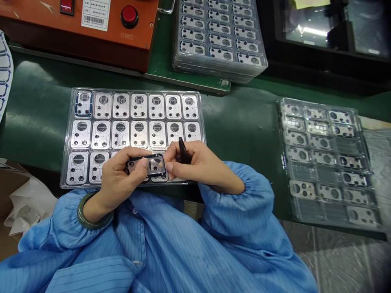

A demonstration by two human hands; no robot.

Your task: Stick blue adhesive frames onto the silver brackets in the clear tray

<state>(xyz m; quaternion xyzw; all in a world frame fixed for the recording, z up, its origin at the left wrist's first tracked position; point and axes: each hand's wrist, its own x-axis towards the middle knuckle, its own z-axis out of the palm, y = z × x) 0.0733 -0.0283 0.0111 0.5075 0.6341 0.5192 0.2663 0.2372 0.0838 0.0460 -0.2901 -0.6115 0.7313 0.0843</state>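
My left hand (122,177) is closed around a small dark-framed metal camera plate (146,165), held just above the near edge of a clear plastic tray (67,142). My right hand (195,162) pinches the plate's right end and also grips a black tweezer-like tool (183,149) that points up. The tray holds several silver plates with round holes in three rows; one at its far left corner has a blue frame (83,103). Both arms wear blue striped sleeves, and a green bangle (88,215) sits on my left wrist.
An orange machine (91,28) with a red button (129,15) stands at the back left. A stack of filled clear trays (218,40) sits behind. Another partly filled tray (326,162) lies at the right on the green mat (244,126). White paper (27,203) lies at the left.
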